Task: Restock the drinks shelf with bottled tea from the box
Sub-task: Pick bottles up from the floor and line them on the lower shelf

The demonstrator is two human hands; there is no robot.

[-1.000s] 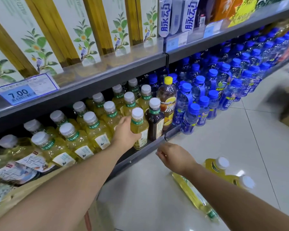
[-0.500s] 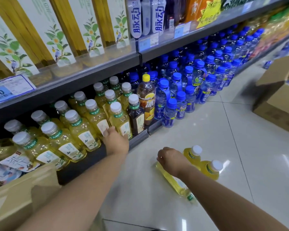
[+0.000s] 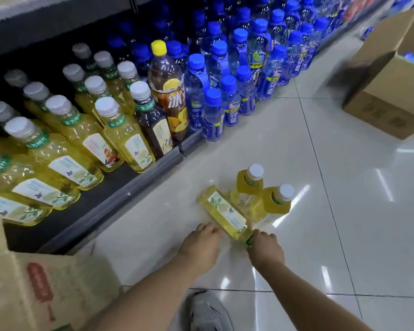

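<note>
Now that your left hand (image 3: 200, 240) is off the shelf row it was pushing a second ago, both hands are down at the lying tea bottle (image 3: 225, 213) on the floor (image 3: 332, 163). It lies base far-left, neck near-right, touching the two standing tea bottles (image 3: 249, 185) just right of it. Your right hand (image 3: 265, 249) has slid from above the bottles to the neck end. Its fingers are curled over the cap, which is hidden, so it reads as gripping there. Your left hand sits just near-left of the bottle body with fingers curled down; whether it touches, can't tell. The view has dropped too, and the upper shelf is out of frame.

Meaning: that shelf placement looks finished and you've switched to picking up the next bottle. Three are left on the floor.

The shelf (image 3: 129, 194), far left, holds the white-capped tea row (image 3: 127, 137). Bare dark shelf shows in front of the nearer rows, so there looks to be room. Blue-capped bottles (image 3: 227, 101) stand right of the tea. An open box (image 3: 46, 290) is in the near-left corner. A second box (image 3: 387, 111) sits far right on the floor, well apart. A shoe (image 3: 208, 311) shows at the near edge.
</note>
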